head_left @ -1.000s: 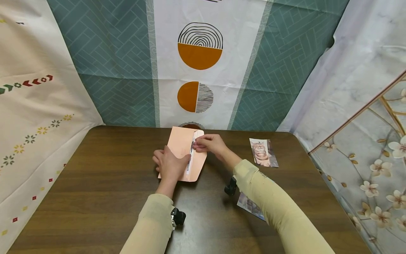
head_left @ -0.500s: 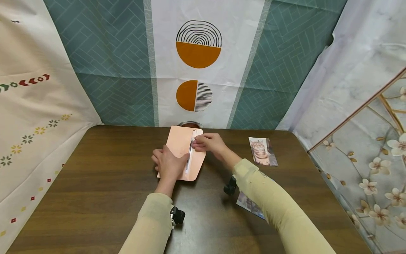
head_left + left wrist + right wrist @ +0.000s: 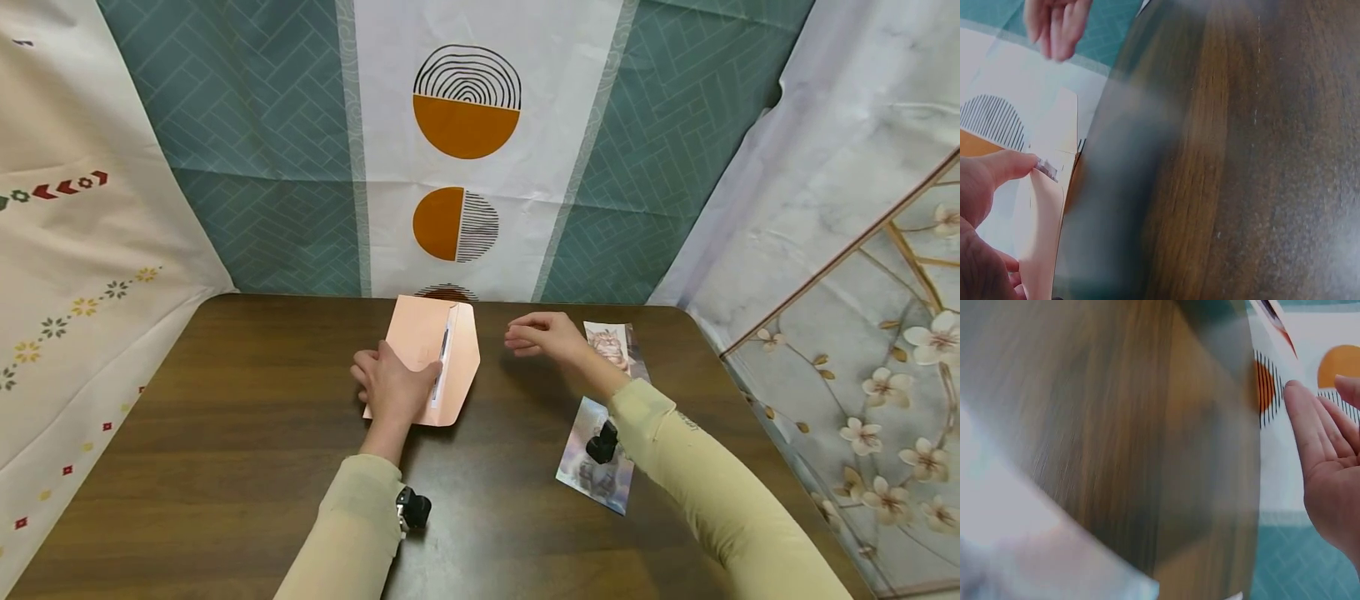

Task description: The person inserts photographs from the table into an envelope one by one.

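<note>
A peach envelope lies at the back middle of the table, its pointed flap opened out to the right. Along its mouth shows the narrow strip of a photo card tucked inside. My left hand grips the envelope from its left side, the thumb pressing at the mouth and the other fingers bent at the left edge. To the right of the flap, apart from the envelope, my right hand hovers with nothing held, its fingers nearly straight.
A cat picture card lies at the back right, partly behind the right wrist. Nearer, a bluish-purple photo card lies beneath the right sleeve's camera. The wooden table ends at a patterned curtain behind.
My right hand has let go of the card at the envelope's mouth and moved right, uncovering more of the bluish-purple card. The left hand stays on the envelope.
</note>
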Available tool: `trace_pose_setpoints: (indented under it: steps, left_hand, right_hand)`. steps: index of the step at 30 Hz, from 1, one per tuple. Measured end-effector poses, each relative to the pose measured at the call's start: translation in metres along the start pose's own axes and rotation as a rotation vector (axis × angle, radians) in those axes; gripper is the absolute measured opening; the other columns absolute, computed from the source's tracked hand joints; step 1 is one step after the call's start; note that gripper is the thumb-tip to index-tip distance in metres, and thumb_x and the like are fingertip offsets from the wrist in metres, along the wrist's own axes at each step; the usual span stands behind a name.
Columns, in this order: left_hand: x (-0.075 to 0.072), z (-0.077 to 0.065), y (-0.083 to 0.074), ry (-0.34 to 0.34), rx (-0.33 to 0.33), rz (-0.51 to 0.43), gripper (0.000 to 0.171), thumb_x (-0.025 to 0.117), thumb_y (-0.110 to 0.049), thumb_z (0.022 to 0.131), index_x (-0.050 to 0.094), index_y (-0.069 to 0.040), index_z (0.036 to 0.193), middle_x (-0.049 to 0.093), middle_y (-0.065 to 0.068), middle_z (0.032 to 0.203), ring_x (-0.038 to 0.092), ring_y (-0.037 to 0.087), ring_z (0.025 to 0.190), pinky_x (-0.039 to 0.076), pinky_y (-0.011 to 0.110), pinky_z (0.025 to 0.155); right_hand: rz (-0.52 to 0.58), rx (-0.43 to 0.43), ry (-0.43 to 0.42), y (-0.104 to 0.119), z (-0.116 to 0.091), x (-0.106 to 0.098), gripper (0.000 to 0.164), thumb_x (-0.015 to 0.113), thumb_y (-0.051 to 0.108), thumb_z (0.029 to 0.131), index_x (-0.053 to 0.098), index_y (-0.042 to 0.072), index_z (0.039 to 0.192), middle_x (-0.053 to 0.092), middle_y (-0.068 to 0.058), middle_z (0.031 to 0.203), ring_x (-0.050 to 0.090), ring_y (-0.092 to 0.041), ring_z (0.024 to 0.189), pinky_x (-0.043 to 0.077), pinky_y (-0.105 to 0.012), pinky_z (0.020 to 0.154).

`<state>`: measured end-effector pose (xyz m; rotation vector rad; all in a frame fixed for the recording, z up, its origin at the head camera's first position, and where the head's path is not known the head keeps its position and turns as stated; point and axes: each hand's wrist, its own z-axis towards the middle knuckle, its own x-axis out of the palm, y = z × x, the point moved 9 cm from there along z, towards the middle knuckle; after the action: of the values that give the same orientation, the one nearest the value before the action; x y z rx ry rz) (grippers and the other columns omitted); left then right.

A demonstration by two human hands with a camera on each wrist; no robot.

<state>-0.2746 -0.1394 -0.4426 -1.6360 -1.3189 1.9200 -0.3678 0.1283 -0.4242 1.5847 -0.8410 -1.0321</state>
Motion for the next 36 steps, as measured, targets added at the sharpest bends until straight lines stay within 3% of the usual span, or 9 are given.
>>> trace_pose_setpoints:
  steps: [3,6,9,12,15,23,36]
  left_hand:
    - [-0.001,0.0,0.0,-0.003,0.003,0.005,0.101,0.086,-0.043,0.085,0.038,0.008,0.158,0.032,0.029,0.14,0.026,0.045,0.135,0.037,0.068,0.103]
    - [-0.002,0.001,0.0,-0.008,0.01,0.012,0.1,0.086,-0.043,0.085,0.039,0.008,0.157,0.033,0.029,0.14,0.026,0.046,0.135,0.038,0.068,0.103]
    - [-0.003,0.002,0.001,-0.013,0.012,0.019,0.1,0.086,-0.043,0.085,0.039,0.008,0.157,0.033,0.029,0.139,0.027,0.045,0.135,0.038,0.068,0.102]
    - [-0.003,0.002,0.002,-0.018,0.013,0.021,0.1,0.086,-0.043,0.084,0.04,0.008,0.157,0.034,0.029,0.139,0.027,0.045,0.134,0.038,0.068,0.101]
    - [-0.003,0.003,0.004,-0.019,0.015,0.027,0.101,0.086,-0.043,0.084,0.04,0.008,0.157,0.034,0.029,0.138,0.027,0.045,0.134,0.039,0.068,0.1]
    - [-0.003,0.004,0.006,-0.022,0.016,0.034,0.102,0.087,-0.044,0.084,0.039,0.008,0.157,0.034,0.029,0.138,0.028,0.046,0.133,0.039,0.068,0.1]
    - [0.001,0.003,0.004,-0.024,0.028,0.034,0.102,0.087,-0.045,0.083,0.039,0.007,0.157,0.034,0.028,0.138,0.028,0.045,0.133,0.039,0.068,0.098]
  right_hand:
    - [-0.117,-0.021,0.02,0.0,-0.012,-0.012,0.035,0.068,0.013,0.106,0.066,-0.008,0.134,0.068,-0.034,0.131,0.069,-0.048,0.12,0.062,-0.04,0.093]
    - [-0.31,-0.065,0.017,0.003,-0.026,-0.024,0.037,0.072,0.016,0.104,0.069,-0.004,0.135,0.073,-0.025,0.126,0.072,-0.045,0.115,0.061,-0.043,0.094]
    - [-0.532,-0.103,0.003,0.006,-0.04,-0.033,0.04,0.074,0.024,0.103,0.07,0.001,0.136,0.076,-0.016,0.125,0.074,-0.036,0.112,0.06,-0.046,0.096]
    - [-0.649,-0.096,0.003,0.005,-0.054,-0.04,0.044,0.076,0.03,0.102,0.07,0.006,0.138,0.074,-0.014,0.131,0.072,-0.03,0.117,0.058,-0.049,0.099]
    - [-0.707,-0.1,0.02,0.0,-0.065,-0.044,0.048,0.076,0.033,0.102,0.068,0.006,0.14,0.071,-0.016,0.137,0.071,-0.032,0.122,0.057,-0.052,0.101]
    - [-0.929,-0.267,0.012,-0.01,-0.096,-0.054,0.048,0.08,0.029,0.098,0.07,0.001,0.136,0.073,-0.018,0.131,0.071,-0.04,0.116,0.057,-0.058,0.096]
    - [-1.055,-0.451,-0.047,-0.031,-0.133,-0.056,0.031,0.085,0.018,0.092,0.078,0.002,0.118,0.078,-0.012,0.114,0.074,-0.034,0.107,0.057,-0.055,0.092]
